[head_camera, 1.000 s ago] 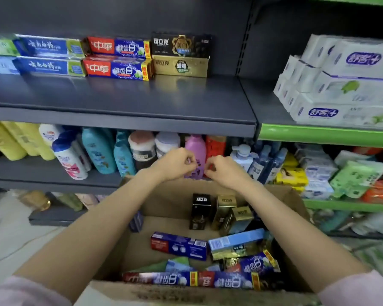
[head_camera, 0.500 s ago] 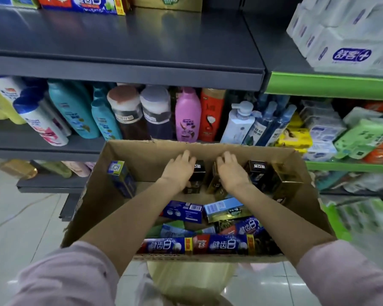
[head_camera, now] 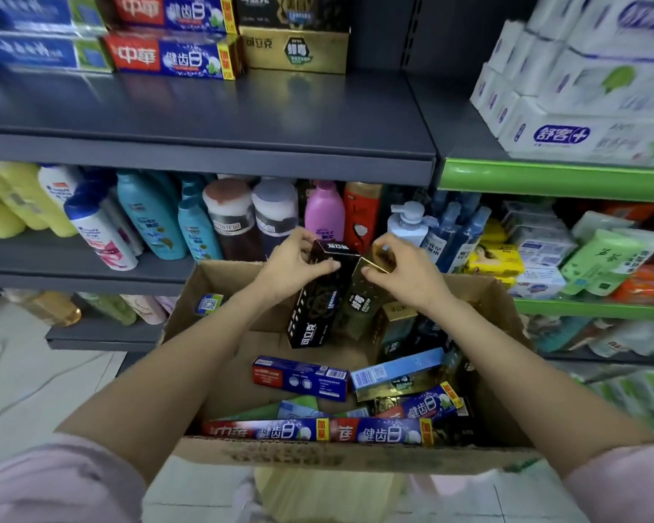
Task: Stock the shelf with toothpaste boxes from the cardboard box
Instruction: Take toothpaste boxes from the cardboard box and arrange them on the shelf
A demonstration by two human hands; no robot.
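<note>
An open cardboard box (head_camera: 227, 281) sits below me, holding several toothpaste boxes. My left hand (head_camera: 293, 260) grips the top of a black toothpaste box (head_camera: 312, 315), which stands upright and is raised above the carton floor. Beside it my right hand (head_camera: 401, 271) grips the top of a gold toothpaste box (head_camera: 357, 303), also raised. More boxes lie flat in the carton, among them a red-and-blue one (head_camera: 301, 377) and a long red-and-blue pair (head_camera: 314, 432) at the near wall. The grey shelf (head_camera: 212, 107) above carries stacked toothpaste boxes (head_camera: 174, 56) along its back, including a gold one (head_camera: 295, 50).
Shampoo and lotion bottles (head_camera: 152, 217) crowd the lower shelf behind the carton. A green-edged shelf (head_camera: 555, 177) at the right holds white toothpaste multipacks (head_camera: 582, 88); wipes packets (head_camera: 605, 258) fill the level below. Pale tiled floor (head_camera: 35, 383) lies at the left.
Both hands reached down into the carton, closed on the black and gold boxes, and have lifted them upright toward the carton's far rim. The view has tilted back up toward the shelf.
</note>
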